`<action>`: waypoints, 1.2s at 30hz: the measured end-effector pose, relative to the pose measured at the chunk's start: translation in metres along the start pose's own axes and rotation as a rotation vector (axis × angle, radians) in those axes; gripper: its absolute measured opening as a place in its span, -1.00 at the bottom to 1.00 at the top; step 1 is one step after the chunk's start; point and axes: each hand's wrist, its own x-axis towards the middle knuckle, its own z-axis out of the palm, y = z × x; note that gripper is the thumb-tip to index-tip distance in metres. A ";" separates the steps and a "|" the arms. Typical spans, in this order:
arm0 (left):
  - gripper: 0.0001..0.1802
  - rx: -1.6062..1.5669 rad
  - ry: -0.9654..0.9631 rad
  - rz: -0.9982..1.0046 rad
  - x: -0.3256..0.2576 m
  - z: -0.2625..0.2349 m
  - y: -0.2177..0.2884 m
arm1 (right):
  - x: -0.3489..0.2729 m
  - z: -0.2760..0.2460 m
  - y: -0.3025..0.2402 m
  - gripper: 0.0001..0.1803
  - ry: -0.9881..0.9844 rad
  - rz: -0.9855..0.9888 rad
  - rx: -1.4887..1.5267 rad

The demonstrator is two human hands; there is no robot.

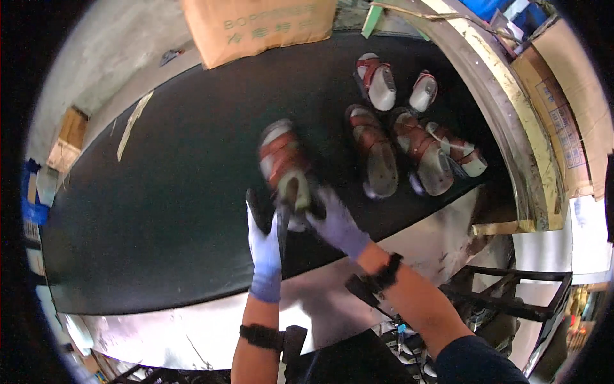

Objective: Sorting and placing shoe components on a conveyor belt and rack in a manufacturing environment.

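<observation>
A sandal [281,157] with reddish-brown straps and a pale insole is raised over the black belt, blurred by motion. My right hand [336,224], in a white-lavender glove with dark fingertips, grips its heel end. My left hand [263,240], gloved alike, is just left of the heel, its fingers stretched up and apart from the thumb side. A narrow dark strip [283,233] runs between the left hand and the heel; its kind is unclear. To the right, several matching sandals lie on the belt, among them a long one [374,150] and another [422,150].
The black belt surface [160,211] is bordered by a pale metal edge [192,333] near me. A cardboard box [262,29] stands at the far side. On the right are a curved rail [518,109] and a dark metal frame [511,301]; a wooden block [68,137] sits far left.
</observation>
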 end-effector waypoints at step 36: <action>-0.09 0.360 -0.762 -1.099 -0.408 -0.322 -0.176 | -0.654 0.157 -0.095 -0.57 0.163 1.287 1.182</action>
